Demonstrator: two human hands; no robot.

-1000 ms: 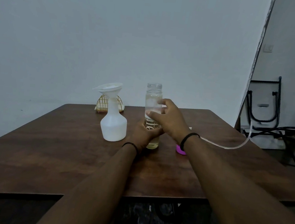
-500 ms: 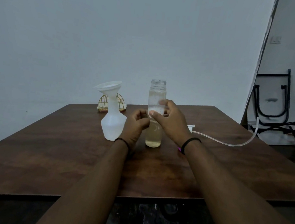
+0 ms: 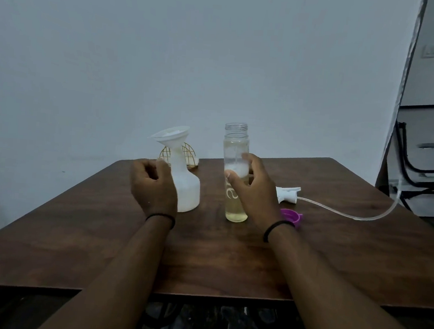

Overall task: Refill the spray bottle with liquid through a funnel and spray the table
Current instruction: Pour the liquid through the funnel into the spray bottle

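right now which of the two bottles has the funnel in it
The white opaque spray bottle on the left; the funnel sits in its neck. The clear bottle beside it stands open-mouthed with yellowish liquid.

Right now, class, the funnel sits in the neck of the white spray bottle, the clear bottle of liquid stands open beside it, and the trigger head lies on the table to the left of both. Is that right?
One detail is wrong. In the head view the trigger head lies to the right of both the clear bottle and the white spray bottle, not the left. The funnel does sit in the spray bottle's neck.
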